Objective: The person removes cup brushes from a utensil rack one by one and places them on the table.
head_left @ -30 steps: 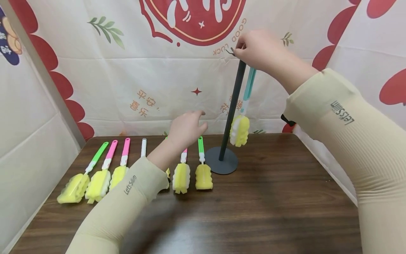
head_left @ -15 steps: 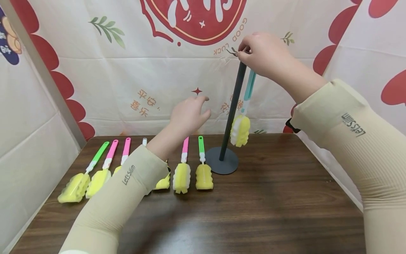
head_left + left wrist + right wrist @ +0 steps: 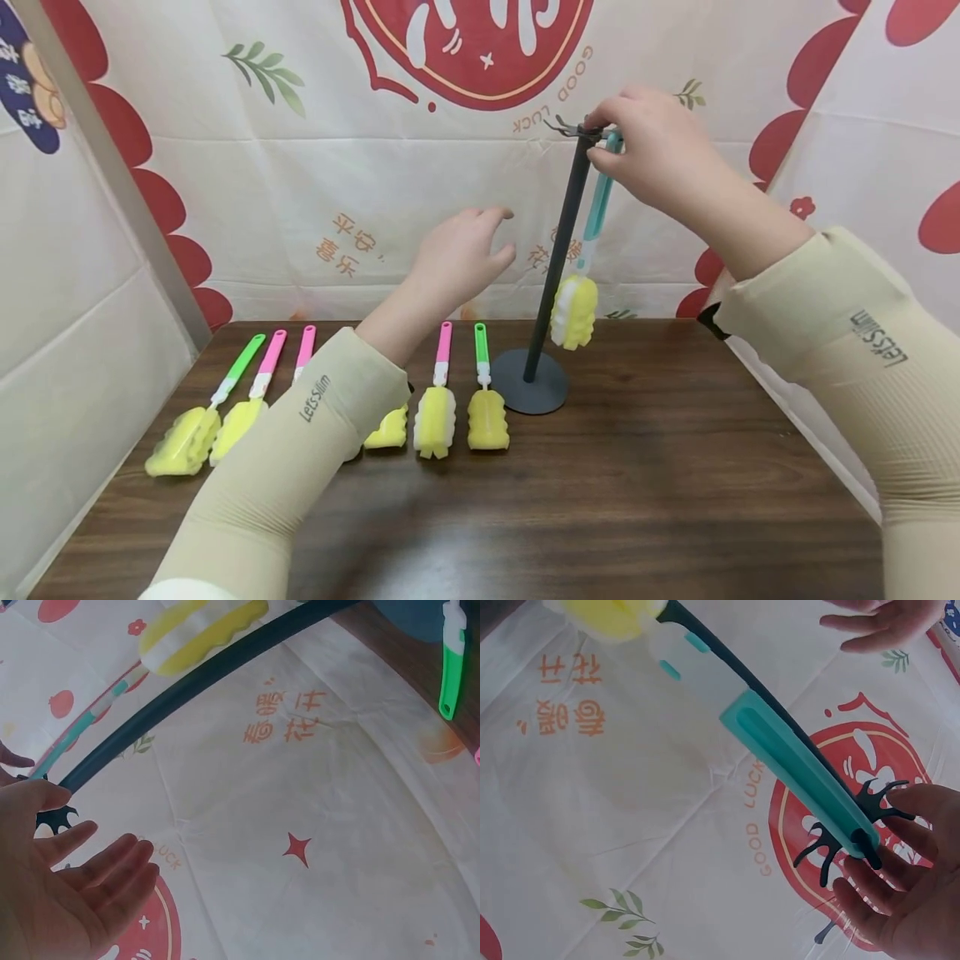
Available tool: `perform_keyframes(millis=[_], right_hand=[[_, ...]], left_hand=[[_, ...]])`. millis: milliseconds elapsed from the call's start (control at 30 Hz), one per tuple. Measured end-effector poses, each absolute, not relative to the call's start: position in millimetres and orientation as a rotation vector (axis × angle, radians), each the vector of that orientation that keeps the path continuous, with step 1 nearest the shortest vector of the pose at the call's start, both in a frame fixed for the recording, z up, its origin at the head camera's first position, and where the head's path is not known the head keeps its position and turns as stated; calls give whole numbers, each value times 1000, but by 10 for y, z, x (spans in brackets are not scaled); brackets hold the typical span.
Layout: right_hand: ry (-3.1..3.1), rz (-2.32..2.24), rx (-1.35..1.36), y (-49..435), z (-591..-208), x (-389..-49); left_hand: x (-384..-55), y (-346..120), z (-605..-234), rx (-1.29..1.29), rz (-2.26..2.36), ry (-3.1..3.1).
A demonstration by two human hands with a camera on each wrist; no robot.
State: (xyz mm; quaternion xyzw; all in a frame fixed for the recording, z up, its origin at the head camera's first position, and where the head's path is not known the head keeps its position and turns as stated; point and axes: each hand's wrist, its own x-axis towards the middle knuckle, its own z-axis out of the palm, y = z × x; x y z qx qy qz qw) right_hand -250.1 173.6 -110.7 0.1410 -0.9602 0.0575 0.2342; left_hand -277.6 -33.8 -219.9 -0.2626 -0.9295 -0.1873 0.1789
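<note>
A bottle brush with a teal handle (image 3: 602, 200) and a yellow-and-white sponge head (image 3: 574, 312) hangs from a hook at the top of a dark stand (image 3: 558, 258). In the right wrist view the hook's tip passes through the end of the teal handle (image 3: 802, 776). Beside the stand's hooks (image 3: 885, 801) is my right hand (image 3: 652, 146), thumb and fingers apart, fingertips right at the hooks and handle end. My left hand (image 3: 461, 258) is raised to the left of the pole, fingers loosely spread and holding nothing.
Several more sponge brushes lie in a row on the brown wooden table (image 3: 645, 500), among them a green-handled one (image 3: 487, 417) and a pink-handled one (image 3: 435, 421). My left sleeve (image 3: 300, 450) covers part of the row. The stand's round base (image 3: 529, 387) sits near the table's back edge.
My right hand has spread its fingers and drawn back slightly right and down, uncovering the hooks and handle end. My left hand has risen. The teal brush stays hanging.
</note>
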Motion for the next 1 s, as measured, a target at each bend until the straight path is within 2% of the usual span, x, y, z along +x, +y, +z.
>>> perform_keyframes(millis=[600,1000], right_hand=[[-2341,356,421,1989,-1586,-2296],[-2401,405,377,2088,-1833,-2184]], left_hand=[[-2791,-273,-1971,-790,-576,-2457],[-2777,-273,-1805,-802,-482,-2361]])
